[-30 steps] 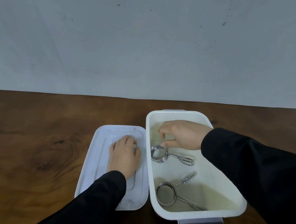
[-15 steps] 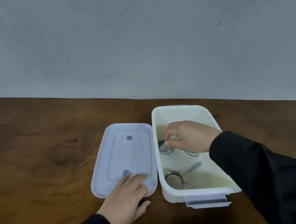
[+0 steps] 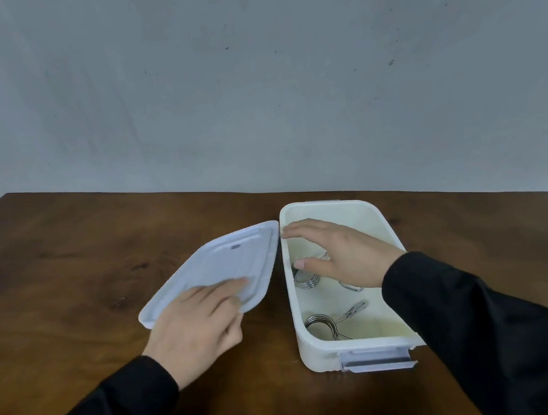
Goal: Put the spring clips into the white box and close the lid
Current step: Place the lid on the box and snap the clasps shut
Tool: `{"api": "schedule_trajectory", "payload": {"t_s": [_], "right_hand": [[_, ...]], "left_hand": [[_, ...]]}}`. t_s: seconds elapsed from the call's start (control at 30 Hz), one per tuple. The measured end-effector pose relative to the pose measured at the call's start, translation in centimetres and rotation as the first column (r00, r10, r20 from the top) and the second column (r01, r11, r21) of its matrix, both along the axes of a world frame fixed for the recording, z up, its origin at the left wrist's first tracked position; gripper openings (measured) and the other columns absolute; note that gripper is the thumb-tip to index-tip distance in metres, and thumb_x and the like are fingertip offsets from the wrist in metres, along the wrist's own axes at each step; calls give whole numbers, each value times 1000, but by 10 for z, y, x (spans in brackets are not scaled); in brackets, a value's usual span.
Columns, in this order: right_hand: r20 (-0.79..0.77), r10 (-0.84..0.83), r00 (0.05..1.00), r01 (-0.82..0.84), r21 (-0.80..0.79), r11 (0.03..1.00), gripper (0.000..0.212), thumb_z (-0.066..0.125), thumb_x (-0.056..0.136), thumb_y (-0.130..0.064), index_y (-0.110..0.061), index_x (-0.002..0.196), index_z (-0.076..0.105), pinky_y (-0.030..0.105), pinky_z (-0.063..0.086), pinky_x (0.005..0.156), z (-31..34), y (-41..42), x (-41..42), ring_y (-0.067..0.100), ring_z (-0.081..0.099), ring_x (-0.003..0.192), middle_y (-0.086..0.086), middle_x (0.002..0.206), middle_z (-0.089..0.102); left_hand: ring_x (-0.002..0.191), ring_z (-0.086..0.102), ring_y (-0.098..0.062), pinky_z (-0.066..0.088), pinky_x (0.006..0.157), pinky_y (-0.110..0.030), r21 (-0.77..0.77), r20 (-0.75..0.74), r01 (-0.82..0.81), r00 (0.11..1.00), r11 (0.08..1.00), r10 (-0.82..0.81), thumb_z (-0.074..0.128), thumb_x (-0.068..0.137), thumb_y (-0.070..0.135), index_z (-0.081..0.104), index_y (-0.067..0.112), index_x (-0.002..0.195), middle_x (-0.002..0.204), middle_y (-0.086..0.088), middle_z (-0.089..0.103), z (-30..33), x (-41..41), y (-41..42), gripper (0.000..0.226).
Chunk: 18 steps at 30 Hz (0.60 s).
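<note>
The white box (image 3: 316, 347) stands open on the wooden table, right of centre. Two metal spring clips lie inside: one (image 3: 330, 322) near the front, the other (image 3: 306, 281) in the middle, partly hidden under my right hand (image 3: 340, 254). That hand hovers over the box with fingers spread, holding nothing. The white lid (image 3: 224, 265) lies left of the box, its far end tilted up toward the box rim. My left hand (image 3: 197, 325) grips the lid's near corner, fingers on top.
The dark wooden table (image 3: 70, 260) stretches to the left and behind the box, ending at a grey wall. A clear latch tab (image 3: 378, 361) sticks out of the box's front end. Both my forearms in black sleeves enter from the bottom.
My right hand let go of the middle clip and rose, fingers spreading. My left hand closed on the lid's near corner and swung the lid, lifting its far end toward the box.
</note>
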State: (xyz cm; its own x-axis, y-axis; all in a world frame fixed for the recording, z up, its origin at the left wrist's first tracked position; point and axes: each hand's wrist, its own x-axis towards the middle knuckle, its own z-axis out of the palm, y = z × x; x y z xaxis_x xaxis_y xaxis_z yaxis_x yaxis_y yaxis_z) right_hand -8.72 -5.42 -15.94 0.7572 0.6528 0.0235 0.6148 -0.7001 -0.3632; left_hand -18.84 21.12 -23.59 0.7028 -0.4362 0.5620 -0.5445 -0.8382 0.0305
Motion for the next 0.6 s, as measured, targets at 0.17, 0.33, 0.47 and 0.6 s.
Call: {"api": "schedule_trajectory", "payload": {"t_s": [0.17,0.33,0.47,0.6], "right_hand": [[-15,61,998,-60,17,998,63,63,96,-40,-39,153,36,13,26,108,6,22,-8,2,35,141,-20,159,36],[33,-78,996,64,299,952,30,55,99,-40,-18,117,63,46,52,88,12,43,-3,24,64,97,4,105,71],[21,-144,989,107,570,815,21,59,99,-31,-16,113,64,38,56,88,40,36,8,14,71,96,-1,103,75],[-228,-56,972,226,850,476,18,51,103,-5,-17,114,59,29,60,80,84,7,19,8,72,94,-3,104,74]], "left_hand": [[55,64,-23,52,48,-35,124,131,-12,991,992,-4,50,91,25,72,11,92,81,-2,75,85,13,0,26],[50,52,-33,41,48,-37,229,185,32,980,973,-76,46,94,34,65,9,91,65,-3,60,159,30,-7,31],[117,60,-30,41,104,-51,60,377,-25,926,998,1,55,98,38,59,8,129,128,-13,66,210,55,4,44],[126,52,-16,41,105,-38,-568,47,-158,974,808,223,57,96,47,31,23,153,147,-1,48,223,76,13,67]]}}
